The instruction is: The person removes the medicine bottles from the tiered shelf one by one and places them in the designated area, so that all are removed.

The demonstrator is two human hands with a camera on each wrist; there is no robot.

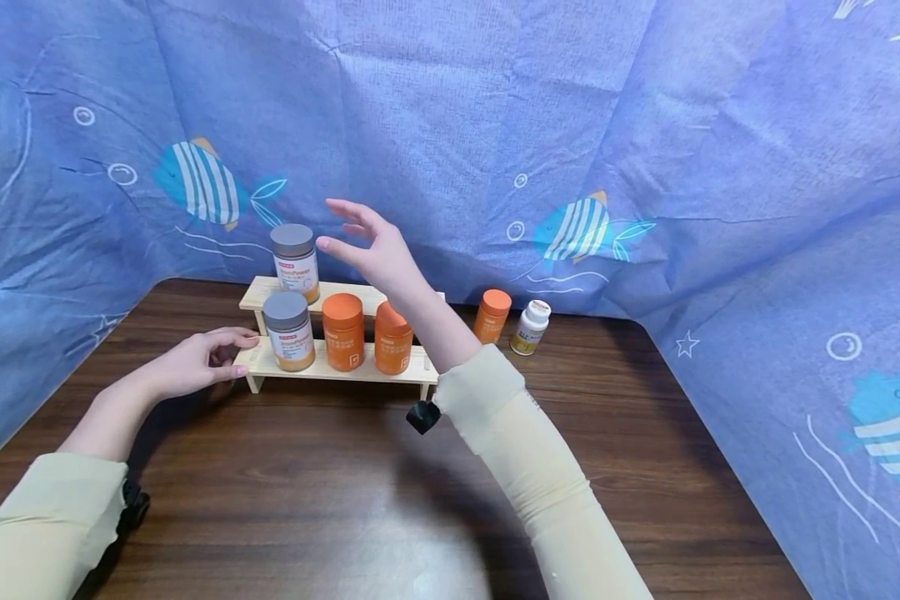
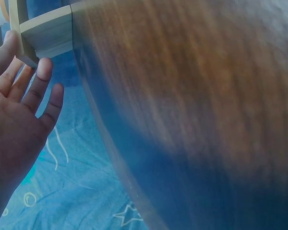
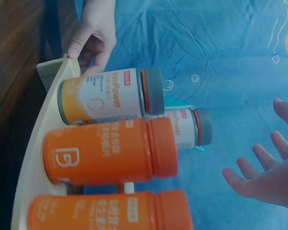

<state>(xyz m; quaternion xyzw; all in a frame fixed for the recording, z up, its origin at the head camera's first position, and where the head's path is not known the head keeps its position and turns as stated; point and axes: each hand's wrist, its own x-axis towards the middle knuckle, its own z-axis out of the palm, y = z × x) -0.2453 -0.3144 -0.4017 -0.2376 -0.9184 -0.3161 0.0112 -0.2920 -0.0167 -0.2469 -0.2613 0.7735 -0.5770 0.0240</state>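
Note:
A two-step wooden rack [image 1: 345, 362] stands at the back left of the table. My left hand [image 1: 198, 362] pinches the left end of its lower step; in the left wrist view the thumb and fingers [image 2: 38, 86] lie on either side of the board. On the lower step are a grey-lidded jar [image 1: 291, 342] and two orange bottles [image 1: 344, 337], the right one partly behind my right arm. A second grey-lidded jar [image 1: 297, 271] sits on the upper step at the left. Just right of that jar, my right hand [image 1: 375, 250] hovers with spread fingers, holding nothing.
Right of the rack, a smaller orange bottle [image 1: 492, 315] and a white bottle [image 1: 531, 327] stand on the brown wood table [image 1: 330, 500]. A blue cloth [image 1: 450, 108] with fish prints hangs behind and at both sides.

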